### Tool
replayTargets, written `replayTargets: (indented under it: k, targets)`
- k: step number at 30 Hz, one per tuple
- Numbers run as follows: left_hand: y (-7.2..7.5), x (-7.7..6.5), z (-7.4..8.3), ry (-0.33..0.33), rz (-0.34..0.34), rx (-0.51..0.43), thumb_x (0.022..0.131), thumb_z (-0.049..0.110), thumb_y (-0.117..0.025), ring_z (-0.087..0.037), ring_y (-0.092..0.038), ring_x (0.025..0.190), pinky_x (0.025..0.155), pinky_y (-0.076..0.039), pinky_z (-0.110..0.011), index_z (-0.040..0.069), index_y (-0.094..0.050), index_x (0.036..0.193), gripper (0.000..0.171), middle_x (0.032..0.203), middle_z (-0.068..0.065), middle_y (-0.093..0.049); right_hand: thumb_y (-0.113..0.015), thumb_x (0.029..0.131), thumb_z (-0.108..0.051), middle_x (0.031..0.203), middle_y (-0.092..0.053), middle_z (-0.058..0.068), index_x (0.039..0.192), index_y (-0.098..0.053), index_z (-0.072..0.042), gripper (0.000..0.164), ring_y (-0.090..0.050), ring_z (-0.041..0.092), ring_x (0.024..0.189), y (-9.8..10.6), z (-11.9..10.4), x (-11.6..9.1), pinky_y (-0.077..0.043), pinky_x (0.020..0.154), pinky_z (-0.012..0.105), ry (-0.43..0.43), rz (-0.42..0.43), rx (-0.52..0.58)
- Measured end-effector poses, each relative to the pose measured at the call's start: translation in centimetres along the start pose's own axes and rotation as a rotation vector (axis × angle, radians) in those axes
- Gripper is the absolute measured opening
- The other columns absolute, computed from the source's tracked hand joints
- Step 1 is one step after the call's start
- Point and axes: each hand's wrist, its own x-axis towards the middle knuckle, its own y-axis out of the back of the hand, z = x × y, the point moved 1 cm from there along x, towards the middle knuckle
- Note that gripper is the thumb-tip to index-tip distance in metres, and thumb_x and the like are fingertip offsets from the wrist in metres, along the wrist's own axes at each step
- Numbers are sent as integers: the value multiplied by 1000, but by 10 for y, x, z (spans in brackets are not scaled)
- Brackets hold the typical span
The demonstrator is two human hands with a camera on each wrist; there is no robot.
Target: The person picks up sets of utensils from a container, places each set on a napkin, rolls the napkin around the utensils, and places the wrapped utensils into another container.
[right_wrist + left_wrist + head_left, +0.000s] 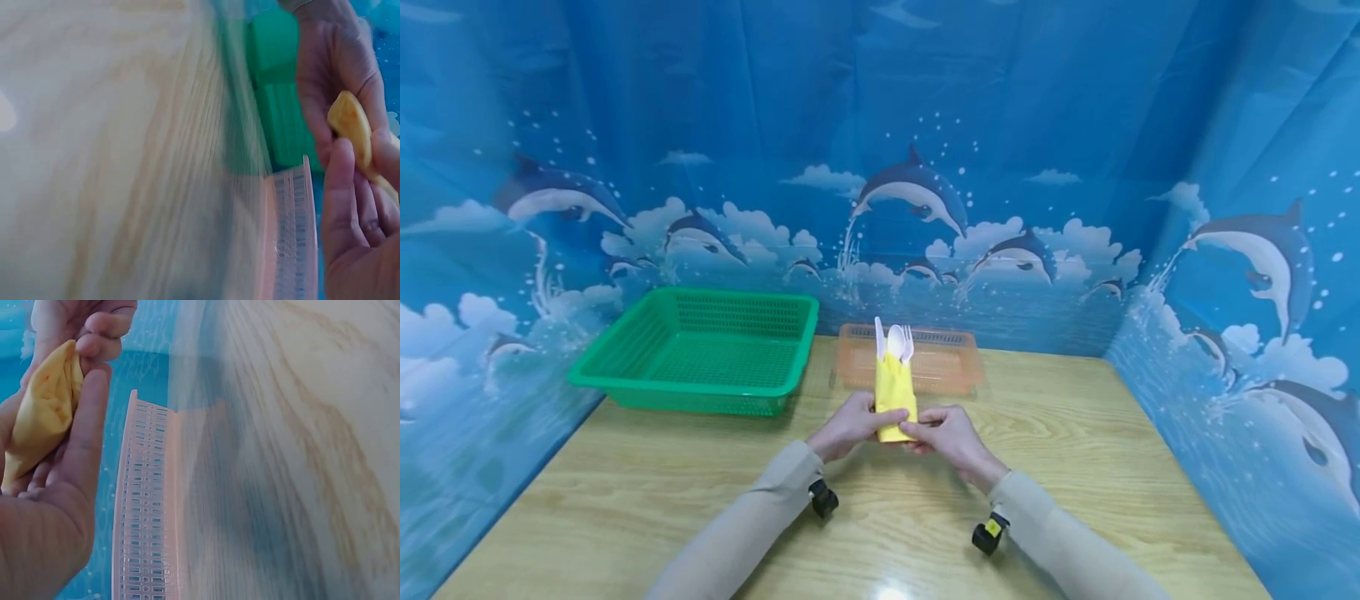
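A yellow folded napkin (893,392) stands between both hands in the head view, wrapped around white plastic cutlery. A knife (879,335), a spoon (896,342) and a fork (907,343) stick out of its top, side by side. My left hand (853,423) grips the napkin's lower left side, thumb across the front. At the lower right corner, my right hand (952,435) pinches it between thumb and fingers. Both wrist views show the yellow napkin's folded lower end (50,403) between the two hands; the cutlery is hidden there.
Just behind the hands, a shallow orange basket (951,379) sits on the wooden table (1060,433). A larger green basket (692,397) stands at the back left. A blue curtain (1045,100) with dolphins hangs behind and along the sides.
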Motion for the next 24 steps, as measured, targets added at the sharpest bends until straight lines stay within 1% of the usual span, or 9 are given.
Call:
replayTargets:
  k: [2, 4, 8, 10, 12, 15, 20, 22, 24]
  targets:
    - [0, 0, 0, -8, -8, -16, 94, 25, -66, -17, -71, 79, 74, -61, -35, -5, -63, 113, 35, 95, -13, -73, -74, 88, -21, 82, -73, 6, 100, -73, 4, 27, -68, 17, 69, 1, -1, 1, -60, 64, 31, 5, 16, -23]
    - [0, 1, -1, -25, -10, -31, 95, 26, -65, -19, -72, 80, 76, -61, -37, -6, -62, 114, 37, 97, -15, -73, -70, 91, -26, 89, -73, 6, 103, -73, 0, 29, -67, 16, 76, 3, -3, 2, -60, 67, 33, 10, 46, -35]
    - [-2, 3, -2, -46, -20, -51, 95, 30, -65, -22, -73, 82, 78, -60, -42, -5, -62, 113, 41, 98, -16, -73, -64, 96, -30, 109, -69, 11, 118, -68, -3, 35, -66, 15, 89, 5, -15, 8, -59, 75, 37, 29, 123, 22]
    - [-4, 4, -2, -53, -30, -45, 94, 31, -67, -22, -73, 81, 79, -60, -45, -4, -64, 113, 40, 97, -15, -73, -64, 96, -31, 113, -67, 13, 121, -66, -2, 39, -66, 14, 91, 5, -22, 12, -59, 77, 34, 30, 152, 66]
    - [-6, 3, -2, -59, -36, -29, 93, 32, -68, -21, -72, 80, 80, -59, -47, -3, -65, 112, 40, 95, -14, -73, -66, 94, -29, 112, -67, 13, 122, -65, -1, 40, -66, 14, 89, 4, -26, 17, -59, 75, 30, 18, 169, 119]
    - [-10, 1, -1, -62, -36, -23, 92, 33, -68, -20, -72, 80, 80, -59, -47, -2, -66, 112, 40, 95, -13, -73, -68, 93, -26, 105, -68, 8, 117, -67, 1, 36, -65, 11, 85, 2, -28, 21, -57, 72, 26, -13, 199, 212]
    - [-14, 1, 2, -76, -8, -27, 92, 35, -68, -20, -72, 80, 77, -60, -40, -2, -65, 111, 42, 96, -13, -73, -71, 90, -20, 95, -69, 0, 107, -70, -1, 26, -64, 11, 87, -3, -30, 22, -56, 77, 28, -50, 272, 423]
    - [-14, 1, 3, -84, 1, -26, 92, 34, -68, -19, -72, 79, 75, -60, -39, -2, -65, 111, 41, 95, -14, -73, -73, 89, -19, 95, -69, -2, 107, -69, -3, 24, -63, 12, 90, -5, -32, 22, -55, 80, 29, -63, 298, 486]
    - [-15, 1, 3, -89, 3, -31, 93, 32, -68, -19, -71, 78, 74, -61, -38, -3, -65, 110, 40, 94, -14, -73, -73, 88, -17, 94, -68, -2, 109, -68, -3, 25, -62, 12, 91, -7, -33, 23, -55, 81, 29, -73, 315, 522]
